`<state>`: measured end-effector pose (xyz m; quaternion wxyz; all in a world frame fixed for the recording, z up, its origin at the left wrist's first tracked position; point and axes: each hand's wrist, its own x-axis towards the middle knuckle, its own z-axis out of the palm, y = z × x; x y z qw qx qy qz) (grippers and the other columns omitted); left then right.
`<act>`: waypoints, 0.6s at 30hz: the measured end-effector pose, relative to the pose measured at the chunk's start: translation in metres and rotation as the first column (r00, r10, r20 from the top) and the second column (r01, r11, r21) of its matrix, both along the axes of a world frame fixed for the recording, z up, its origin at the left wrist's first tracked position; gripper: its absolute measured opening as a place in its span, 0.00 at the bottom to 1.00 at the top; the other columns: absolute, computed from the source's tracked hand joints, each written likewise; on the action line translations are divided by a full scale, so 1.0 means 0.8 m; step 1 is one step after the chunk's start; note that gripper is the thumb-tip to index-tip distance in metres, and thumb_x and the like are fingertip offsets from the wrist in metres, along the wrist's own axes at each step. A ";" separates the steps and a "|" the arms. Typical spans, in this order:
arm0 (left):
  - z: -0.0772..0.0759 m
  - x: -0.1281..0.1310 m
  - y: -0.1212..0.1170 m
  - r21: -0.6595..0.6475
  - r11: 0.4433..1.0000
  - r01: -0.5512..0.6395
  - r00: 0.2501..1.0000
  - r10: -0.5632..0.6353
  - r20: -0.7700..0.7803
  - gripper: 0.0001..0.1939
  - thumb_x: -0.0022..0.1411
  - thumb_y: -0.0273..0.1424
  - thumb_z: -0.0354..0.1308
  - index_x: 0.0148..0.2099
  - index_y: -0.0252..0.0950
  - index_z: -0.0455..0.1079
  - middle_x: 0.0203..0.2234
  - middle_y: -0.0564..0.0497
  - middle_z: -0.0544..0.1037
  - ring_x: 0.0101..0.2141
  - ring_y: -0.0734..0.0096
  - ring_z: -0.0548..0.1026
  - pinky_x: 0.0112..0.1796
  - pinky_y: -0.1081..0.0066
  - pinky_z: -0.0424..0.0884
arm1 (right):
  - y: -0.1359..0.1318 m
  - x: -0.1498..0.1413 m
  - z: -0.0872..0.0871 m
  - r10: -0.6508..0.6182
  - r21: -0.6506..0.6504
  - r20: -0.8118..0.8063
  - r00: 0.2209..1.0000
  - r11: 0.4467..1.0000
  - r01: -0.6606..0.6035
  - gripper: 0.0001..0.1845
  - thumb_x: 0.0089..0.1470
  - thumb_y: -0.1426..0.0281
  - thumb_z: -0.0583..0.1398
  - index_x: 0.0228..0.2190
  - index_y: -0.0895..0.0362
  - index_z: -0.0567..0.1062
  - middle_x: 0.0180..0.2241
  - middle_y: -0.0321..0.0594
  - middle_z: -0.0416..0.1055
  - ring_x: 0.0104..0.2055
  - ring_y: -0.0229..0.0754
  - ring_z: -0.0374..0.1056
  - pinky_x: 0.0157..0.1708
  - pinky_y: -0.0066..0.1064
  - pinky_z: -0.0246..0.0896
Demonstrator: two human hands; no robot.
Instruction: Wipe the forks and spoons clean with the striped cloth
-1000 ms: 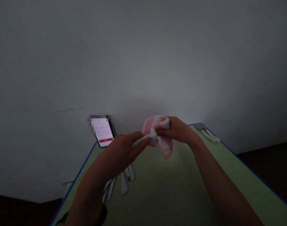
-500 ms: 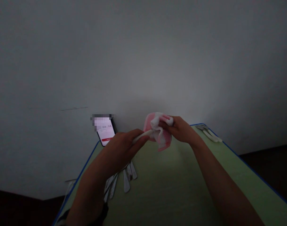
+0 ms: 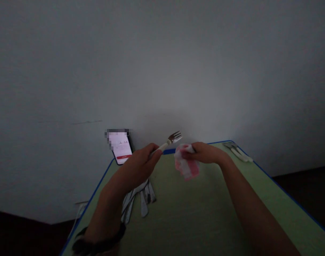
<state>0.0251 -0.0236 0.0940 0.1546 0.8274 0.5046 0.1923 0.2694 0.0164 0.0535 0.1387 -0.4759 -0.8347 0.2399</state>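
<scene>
My left hand (image 3: 141, 161) is closed round the pale handle of a fork (image 3: 171, 139), whose metal tines point up and to the right. My right hand (image 3: 202, 153) is closed on a bunched pink and white cloth (image 3: 186, 164), which hangs just right of the fork, apart from the tines. Both hands hover above a green table (image 3: 194, 213) with a blue edge.
Several pieces of cutlery (image 3: 141, 199) lie on the table under my left forearm. Two more utensils (image 3: 237, 151) rest at the far right corner. A phone (image 3: 121, 147) with a lit screen leans against the white wall at the table's far left corner.
The cloth was wrapped over the fork's head before. Now my right hand has drawn the cloth off to the right and lower, and the tines stand bare.
</scene>
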 end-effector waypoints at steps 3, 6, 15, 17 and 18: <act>-0.016 0.009 0.006 -0.026 1.000 0.008 0.996 -0.005 0.090 0.14 0.64 0.36 0.40 0.40 0.36 0.63 0.27 0.52 0.72 0.27 0.71 0.69 0.27 0.72 0.61 | 0.001 -0.014 -0.006 0.015 0.032 -0.050 0.999 0.999 -0.013 0.20 0.52 0.58 0.56 0.40 0.59 0.74 0.36 0.45 0.73 0.35 0.42 0.66 0.34 0.30 0.58; -0.026 0.025 0.006 -0.077 0.995 0.056 0.988 -0.045 0.149 0.15 0.65 0.38 0.39 0.41 0.35 0.62 0.26 0.52 0.71 0.25 0.72 0.69 0.27 0.73 0.61 | 0.001 -0.021 0.001 -0.005 0.125 -0.230 0.973 0.992 0.035 0.19 0.55 0.59 0.53 0.42 0.58 0.73 0.42 0.46 0.71 0.44 0.43 0.65 0.45 0.34 0.57; -0.039 0.076 -0.002 -0.008 0.998 0.057 0.970 -0.054 0.239 0.19 0.66 0.40 0.38 0.51 0.35 0.60 0.28 0.50 0.74 0.24 0.72 0.71 0.26 0.73 0.64 | -0.012 -0.045 0.012 -0.054 -0.237 -0.749 0.660 0.953 -0.191 0.18 0.54 0.59 0.54 0.38 0.60 0.71 0.31 0.40 0.72 0.30 0.35 0.66 0.33 0.29 0.63; -0.046 0.079 0.002 0.024 0.998 0.054 0.974 -0.058 0.220 0.19 0.66 0.40 0.38 0.52 0.36 0.60 0.30 0.50 0.75 0.26 0.71 0.73 0.28 0.72 0.66 | -0.008 -0.043 0.012 -0.094 -0.229 -0.771 0.630 0.964 -0.137 0.17 0.55 0.59 0.54 0.36 0.61 0.70 0.29 0.41 0.72 0.30 0.35 0.67 0.32 0.28 0.64; -0.050 0.081 0.003 0.039 0.997 0.064 0.976 -0.071 0.206 0.19 0.66 0.40 0.38 0.52 0.37 0.61 0.32 0.49 0.76 0.28 0.70 0.74 0.30 0.71 0.67 | -0.005 -0.039 0.012 -0.114 -0.206 -0.780 0.616 0.975 -0.081 0.17 0.55 0.59 0.52 0.35 0.61 0.69 0.29 0.41 0.72 0.29 0.35 0.67 0.32 0.28 0.64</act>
